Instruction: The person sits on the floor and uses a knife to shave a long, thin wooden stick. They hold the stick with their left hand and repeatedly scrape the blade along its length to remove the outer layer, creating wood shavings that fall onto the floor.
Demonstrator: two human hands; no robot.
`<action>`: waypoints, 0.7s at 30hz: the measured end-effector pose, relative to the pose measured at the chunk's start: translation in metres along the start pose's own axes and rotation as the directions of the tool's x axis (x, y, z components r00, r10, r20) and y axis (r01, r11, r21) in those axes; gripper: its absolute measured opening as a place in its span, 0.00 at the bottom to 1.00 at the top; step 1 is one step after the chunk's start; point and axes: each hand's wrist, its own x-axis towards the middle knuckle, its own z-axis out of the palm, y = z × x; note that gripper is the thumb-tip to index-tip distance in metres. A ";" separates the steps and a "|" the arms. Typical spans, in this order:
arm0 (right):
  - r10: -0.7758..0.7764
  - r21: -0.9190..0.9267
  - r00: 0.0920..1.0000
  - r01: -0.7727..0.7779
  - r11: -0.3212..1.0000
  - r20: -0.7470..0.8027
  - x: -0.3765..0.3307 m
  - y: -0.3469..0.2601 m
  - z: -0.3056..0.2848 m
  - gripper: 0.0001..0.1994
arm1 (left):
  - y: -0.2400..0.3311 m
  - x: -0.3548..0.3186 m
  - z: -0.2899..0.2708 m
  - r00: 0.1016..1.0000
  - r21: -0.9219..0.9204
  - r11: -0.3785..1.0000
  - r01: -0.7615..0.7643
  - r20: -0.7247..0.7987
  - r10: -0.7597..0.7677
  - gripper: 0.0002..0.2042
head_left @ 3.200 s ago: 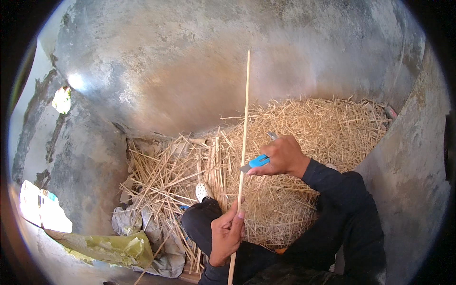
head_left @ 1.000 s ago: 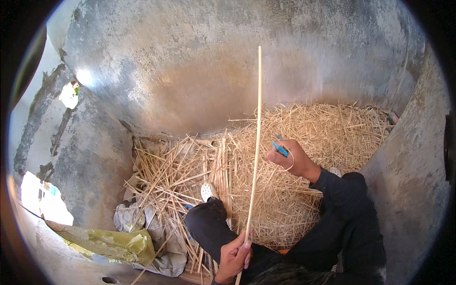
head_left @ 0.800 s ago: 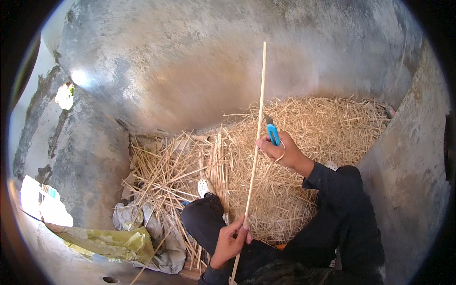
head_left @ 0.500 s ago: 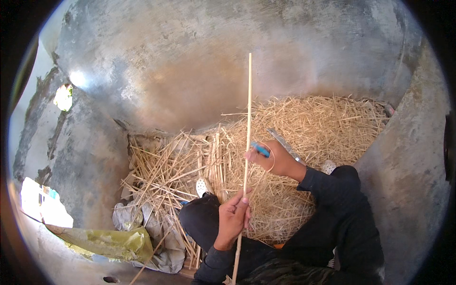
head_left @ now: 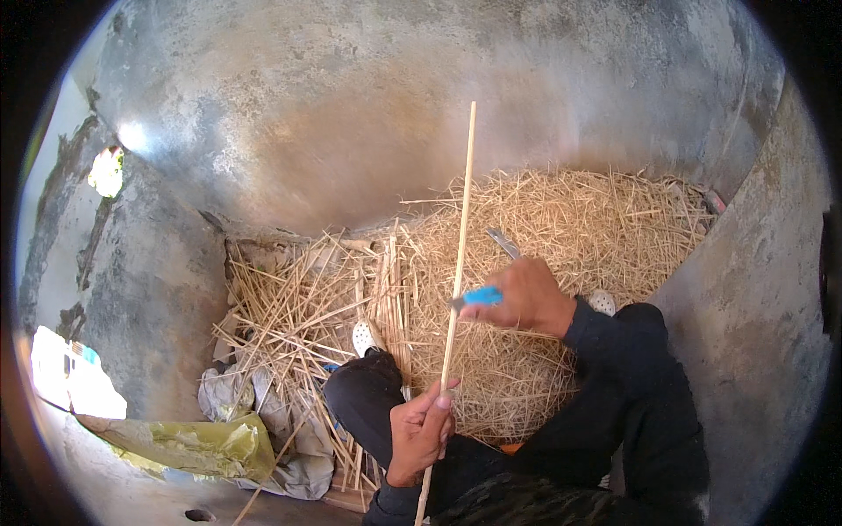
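Note:
A long, thin bamboo stick [head_left: 465, 210] rises almost upright in front of me, tilted slightly to the right at its top. My left hand [head_left: 419, 437] is closed round its lower part, thumb along it. My right hand [head_left: 528, 300] grips a small blue-handled cutter [head_left: 481, 296], blurred by motion. The cutter's grey tip meets the stick about midway up. Behind the right hand a flat grey metal blade [head_left: 502, 241] lies on the straw, its other end hidden by the hand.
Pale straw and shavings [head_left: 605, 210] are heaped against the wall. Loose bamboo strips [head_left: 294, 307] pile up at left, beside crumpled grey sacking [head_left: 303, 460] and a yellow-green sheet [head_left: 202, 445]. Grey concrete walls [head_left: 351, 105] enclose the space. A white clog [head_left: 367, 337] shows by my knee.
My right hand with the cutter has come down the stick, and the thin loop of shaving round it no longer shows. My left hand sits slightly lower in view, still holding the stick.

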 end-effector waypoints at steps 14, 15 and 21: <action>-0.005 -0.021 0.996 0.003 1.000 -0.086 0.019 0.015 0.013 0.40 | -0.015 -0.038 0.000 0.996 -0.121 0.991 0.056 -0.065 -0.065 0.16; -0.064 0.021 0.994 0.066 0.998 -0.089 0.010 -0.002 0.014 0.40 | -0.015 -0.037 -0.001 0.994 -0.125 0.990 0.068 -0.071 -0.078 0.16; 0.218 0.031 0.973 -0.216 0.976 -0.082 0.038 0.052 -0.008 0.42 | -0.010 -0.055 0.005 0.993 -0.256 0.961 0.101 0.081 -0.082 0.15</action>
